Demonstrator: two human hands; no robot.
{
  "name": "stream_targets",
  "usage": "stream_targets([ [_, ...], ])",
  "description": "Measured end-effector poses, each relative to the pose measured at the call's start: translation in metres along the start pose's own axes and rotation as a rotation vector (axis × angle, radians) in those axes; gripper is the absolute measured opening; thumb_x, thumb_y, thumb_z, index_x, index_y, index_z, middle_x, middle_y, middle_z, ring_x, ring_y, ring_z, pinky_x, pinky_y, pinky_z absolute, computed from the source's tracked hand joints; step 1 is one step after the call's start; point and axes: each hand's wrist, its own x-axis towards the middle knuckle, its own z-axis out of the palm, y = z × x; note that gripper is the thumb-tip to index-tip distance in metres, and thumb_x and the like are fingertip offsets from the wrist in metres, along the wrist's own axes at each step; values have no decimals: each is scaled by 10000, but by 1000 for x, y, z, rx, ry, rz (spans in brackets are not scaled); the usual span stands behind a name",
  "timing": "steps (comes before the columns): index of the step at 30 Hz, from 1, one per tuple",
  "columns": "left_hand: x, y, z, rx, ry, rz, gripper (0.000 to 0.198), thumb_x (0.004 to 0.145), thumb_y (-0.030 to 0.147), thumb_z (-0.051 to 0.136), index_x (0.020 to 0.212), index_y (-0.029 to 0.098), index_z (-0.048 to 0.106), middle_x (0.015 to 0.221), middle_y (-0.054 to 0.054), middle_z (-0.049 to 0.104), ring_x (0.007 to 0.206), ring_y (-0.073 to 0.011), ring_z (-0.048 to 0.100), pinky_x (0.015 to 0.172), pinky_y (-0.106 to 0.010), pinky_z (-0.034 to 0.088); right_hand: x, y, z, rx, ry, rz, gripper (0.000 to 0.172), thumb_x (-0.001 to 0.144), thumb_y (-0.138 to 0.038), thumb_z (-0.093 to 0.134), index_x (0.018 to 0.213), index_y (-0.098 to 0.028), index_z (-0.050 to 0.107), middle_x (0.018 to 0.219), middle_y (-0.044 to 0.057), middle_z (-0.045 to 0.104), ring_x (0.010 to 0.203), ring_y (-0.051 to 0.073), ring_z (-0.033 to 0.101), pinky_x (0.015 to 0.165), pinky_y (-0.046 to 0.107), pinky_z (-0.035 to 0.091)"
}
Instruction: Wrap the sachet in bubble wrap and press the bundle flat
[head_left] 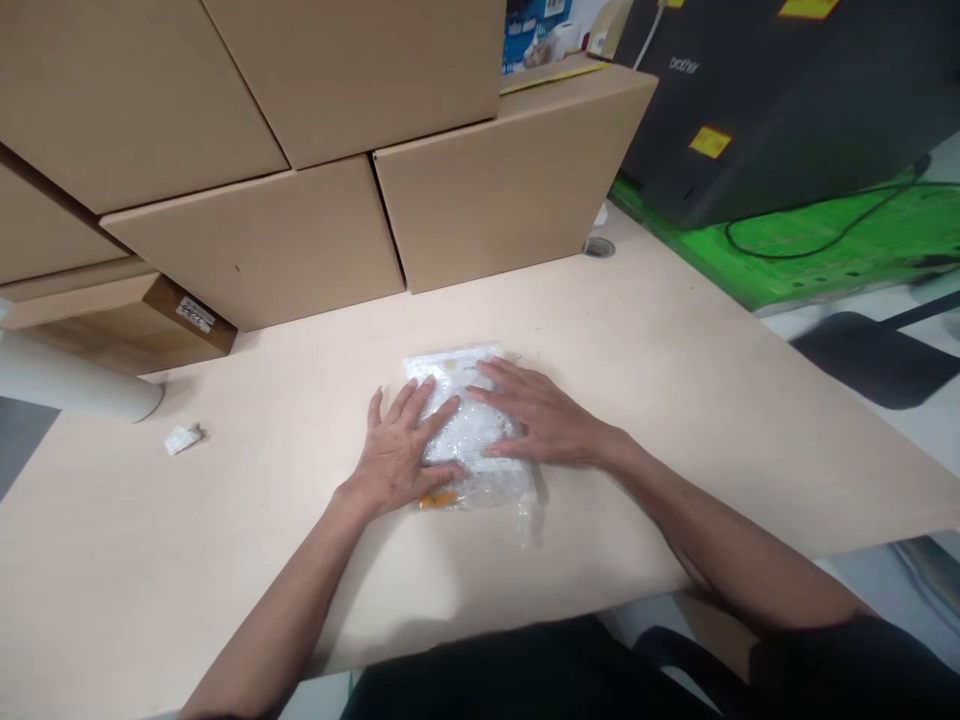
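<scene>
Nearest is the person's dark clothing (pixel 487 680), against the near edge of a pale tabletop (pixel 247 530). Beyond it, on the bare middle of the tabletop, lies a clear plastic-wrapped packet (pixel 469 435) (an orange patch (pixel 437 500) shows at its near left corner). The left hand (pixel 405 450) lies over the packet's left side, fingers spread wide, palm down; the right hand (pixel 536 410) reaches over its right side, fingers likewise apart, touching the wrap without closing around it. Well off to the left are a crumpled white scrap (pixel 184 438) and a white tube (pixel 82 380). Farther back, large cardboard boxes (pixel 487 200) stand stacked, a smaller labelled box (pixel 127 325) at their left. To the far right, a dark "brother" case (pixel 750 120) stands on a green surface (pixel 817 235).
</scene>
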Motion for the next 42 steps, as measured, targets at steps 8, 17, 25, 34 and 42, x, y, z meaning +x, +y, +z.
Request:
stream_targets([
  [8, 4, 6, -7, -34, -103, -76, 852, 815, 711, 608, 1539, 361, 327, 1659, -105, 203, 1502, -401, 209, 1161, -706, 60, 2, 0, -2, 15, -51, 4, 847, 843, -718, 565, 1557, -333, 320, 1680, 51, 102, 1539, 348, 50, 1214, 575, 124],
  [17, 7, -7, -20, -166, -328, -43, 1166, 682, 708, 740, 1597, 315, 133, 1677, -111, -21, 1529, -407, 19, 1190, -655, -16, -8, 13, -14, 142, -247, -60, 1101, 746, -782, 622, 1605, -337, 95, 1685, 20, -104, 1519, 387, -123, 1225, 555, 21],
  [25, 8, 0, -18, -193, -293, -101, 1312, 683, 618, 764, 1595, 205, -83, 1671, -173, 29, 1535, -377, 41, 1217, -606, 3, -8, 19, -4, 144, -241, -83, 1092, 784, -728, 629, 1609, -311, 47, 1680, 37, -139, 1511, 374, -174, 1215, 567, -11],
  [34, -2, 12, -23, -183, -153, -83, 1243, 718, 745, 679, 1595, 257, -55, 1668, -186, -59, 1520, -414, -82, 1177, -663, -30, -10, 21, -18, 472, 15, 6, 948, 760, -636, 715, 1548, -292, 315, 1680, 84, 101, 1534, 351, 81, 1216, 527, 187],
  [42, 3, 83, 2, -36, -29, 95, 846, 854, 577, 656, 1557, 261, 309, 1652, -154, 197, 1517, -446, 62, 1144, -737, 33, 1, 13, 2, 1103, 340, 381, 370, 706, -320, 757, 1041, -189, 670, 846, 36, 678, 665, 139, 610, 574, 257, 484],
])
